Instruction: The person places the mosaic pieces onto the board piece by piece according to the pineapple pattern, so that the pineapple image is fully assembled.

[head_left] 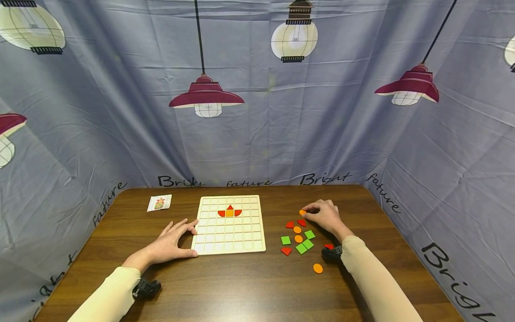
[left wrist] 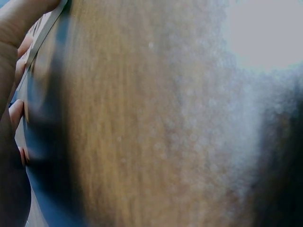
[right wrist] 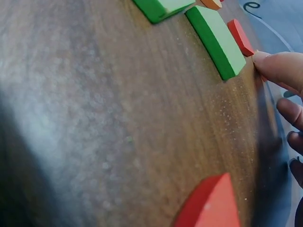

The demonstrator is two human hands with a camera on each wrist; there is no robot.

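Observation:
My left hand (head_left: 172,241) lies at the left edge of a pale gridded board (head_left: 229,237), thumb at the near corner and fingers spread along the side. On the board, an orange square (head_left: 229,213) sits between two red quarter-round pieces, with a red triangle (head_left: 230,207) above it. Over at the right, my right hand (head_left: 325,217) pinches an orange disc (head_left: 302,212) between thumb and fingertips. In the right wrist view the thumb (right wrist: 272,65) shows, but the disc is hidden. Just nearer me lie red quarter-round pieces (head_left: 290,224) and orange discs (head_left: 297,229).
Several green squares (head_left: 301,248) lie right of the board, with a red piece (head_left: 286,251) beside them. One orange disc (head_left: 318,268) is closer to the front. A pattern card (head_left: 159,202) rests at the back left of the wooden table (head_left: 241,286). Printed curtains (head_left: 257,134) surround it.

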